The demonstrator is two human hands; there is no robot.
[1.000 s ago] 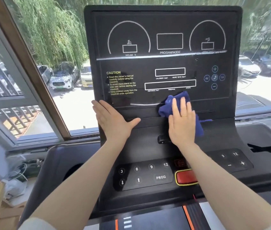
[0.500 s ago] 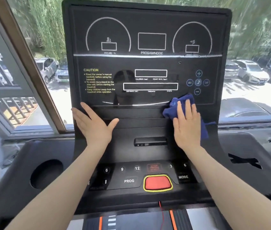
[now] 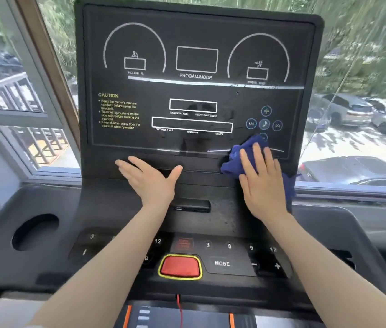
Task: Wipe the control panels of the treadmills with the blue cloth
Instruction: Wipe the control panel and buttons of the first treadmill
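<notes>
While the flat right hand (image 3: 261, 183) presses the blue cloth (image 3: 237, 159) along the control panel (image 3: 194, 91)'s lower edge, fingers straight, the left hand (image 3: 150, 178) braces open; upper display likely next.

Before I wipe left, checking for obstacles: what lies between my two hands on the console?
Head view: only bare black console ledge lies between the left hand and the right hand pressing the blue cloth.

A crumpled, soft blue cloth (image 3: 235, 159) lies on the glossy black plastic control panel (image 3: 196, 91), which mirrors the light. Below it sits a smooth red plastic stop button (image 3: 179, 267).
</notes>
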